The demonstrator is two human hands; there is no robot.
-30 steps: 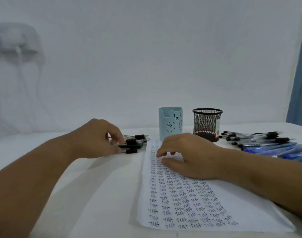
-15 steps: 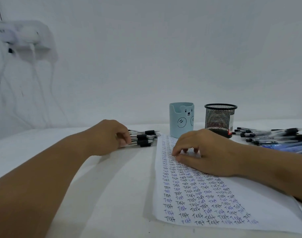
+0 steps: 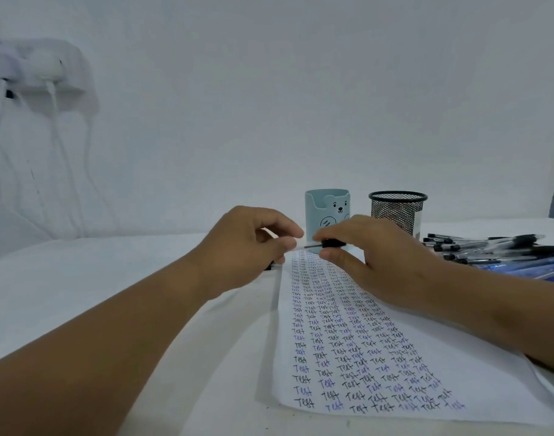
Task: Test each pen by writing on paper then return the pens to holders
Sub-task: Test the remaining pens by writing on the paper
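A black pen (image 3: 324, 244) is held level above the top of the paper (image 3: 477, 379), between both hands. My left hand (image 3: 250, 250) pinches its clear end, and my right hand (image 3: 373, 256) pinches its black end between thumb and fingers. The paper is covered in rows of the word "Test" in black and blue ink. Behind my hands stand a pale blue bear holder (image 3: 327, 206) and a black mesh holder (image 3: 398, 210). The pile of black pens left of the paper is almost wholly hidden by my left hand.
A heap of black and blue pens (image 3: 502, 253) lies at the right, past the mesh holder. A white wall socket with cables (image 3: 36, 73) hangs on the wall at the upper left. The white table (image 3: 112, 278) spreads out to the left.
My left hand lifted a pen from the left pile and brought it rightward. My right hand rose off the paper and took hold of the pen's other end.
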